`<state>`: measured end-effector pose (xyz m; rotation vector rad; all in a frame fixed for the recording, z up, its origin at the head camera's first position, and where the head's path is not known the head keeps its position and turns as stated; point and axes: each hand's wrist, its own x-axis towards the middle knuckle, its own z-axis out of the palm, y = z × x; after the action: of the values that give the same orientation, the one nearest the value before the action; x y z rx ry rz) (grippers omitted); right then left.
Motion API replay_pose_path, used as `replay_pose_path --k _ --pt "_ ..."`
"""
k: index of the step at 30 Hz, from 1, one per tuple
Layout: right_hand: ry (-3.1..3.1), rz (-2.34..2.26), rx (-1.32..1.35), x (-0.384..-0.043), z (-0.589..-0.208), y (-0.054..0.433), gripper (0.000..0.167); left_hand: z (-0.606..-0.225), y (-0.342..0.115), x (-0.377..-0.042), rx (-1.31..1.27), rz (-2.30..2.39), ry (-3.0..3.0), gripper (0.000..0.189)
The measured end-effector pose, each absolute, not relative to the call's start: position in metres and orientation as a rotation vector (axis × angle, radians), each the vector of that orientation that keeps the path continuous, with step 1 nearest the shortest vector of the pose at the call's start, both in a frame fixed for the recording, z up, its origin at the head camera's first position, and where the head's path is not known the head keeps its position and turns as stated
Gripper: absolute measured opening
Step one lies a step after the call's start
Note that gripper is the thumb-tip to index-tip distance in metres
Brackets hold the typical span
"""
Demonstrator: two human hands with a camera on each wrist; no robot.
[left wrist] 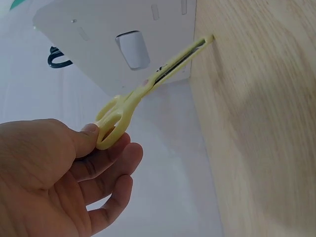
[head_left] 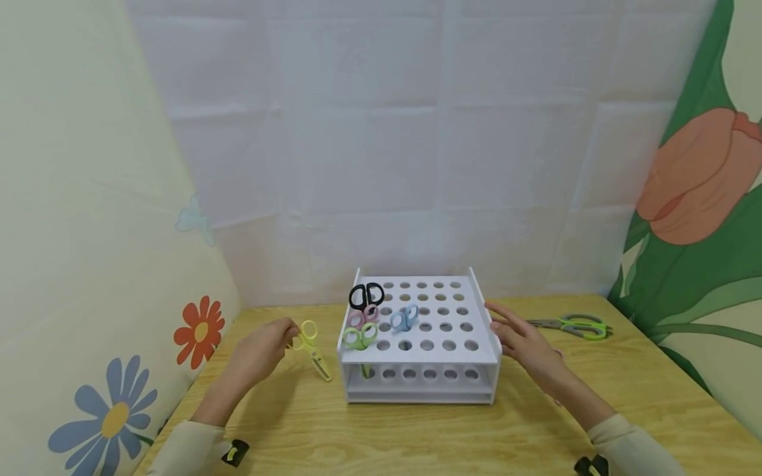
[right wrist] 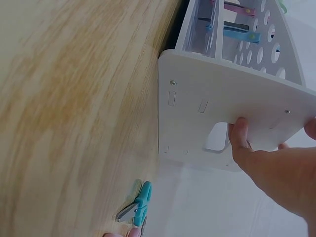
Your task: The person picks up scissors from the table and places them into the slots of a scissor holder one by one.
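Observation:
My left hand (head_left: 264, 350) pinches one handle loop of yellow scissors (left wrist: 131, 101) between thumb and fingers, left of the white rack (head_left: 419, 355). The blades point down toward the tabletop; whether the tip touches is unclear. My right hand (head_left: 530, 344) rests against the rack's right side wall, a digit beside its cut-out. On the rack's left, black scissors (head_left: 358, 304), pink scissors (head_left: 370, 312) and green scissors (head_left: 354, 342) stand in holes, handles up. Blue scissors (head_left: 405, 319) stand in a hole further right.
Green and grey scissors (head_left: 577, 326) lie on the wooden table (head_left: 417, 436) beyond my right hand. Something pink is partly hidden behind my right wrist. A white cloth (head_left: 417, 145) hangs behind the rack, with flower-printed cloth on both sides.

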<state>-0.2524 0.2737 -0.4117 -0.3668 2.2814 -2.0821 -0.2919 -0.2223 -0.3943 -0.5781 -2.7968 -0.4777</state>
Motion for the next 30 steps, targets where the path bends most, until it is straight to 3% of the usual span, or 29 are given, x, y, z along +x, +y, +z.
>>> replay_pose_path --k 15,30 --pt "2.283 -2.086 -0.364 -0.252 -0.412 0.274 0.061 -0.382 -0.224 -0.29 -0.542 -0.818 -2.816 0.015" --pt "2.29 -2.081 -0.339 -0.251 -0.412 0.272 0.061 -0.367 -0.224 -0.282 -0.596 -0.771 -2.656 0.013"
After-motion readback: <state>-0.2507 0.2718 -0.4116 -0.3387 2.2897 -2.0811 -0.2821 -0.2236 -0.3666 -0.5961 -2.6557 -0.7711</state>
